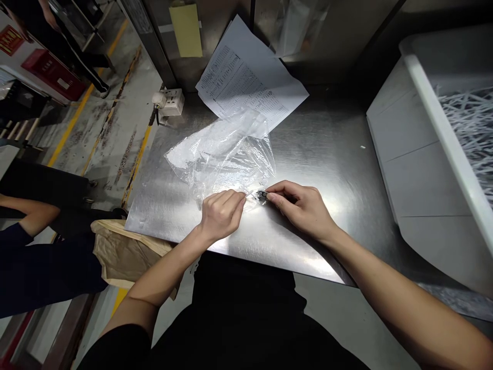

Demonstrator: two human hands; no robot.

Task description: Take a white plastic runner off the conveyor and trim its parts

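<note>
Holding one strip [250,194], one dark piece [262,195]

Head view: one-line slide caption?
Left hand pinches a thin white piece, right hand a small dark part, over a metal table.

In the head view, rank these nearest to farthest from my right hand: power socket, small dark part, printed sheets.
1. Small dark part: pinched in the right hand.
2. Printed sheets: beyond the hand, leftward.
3. Power socket: farther left.
</note>
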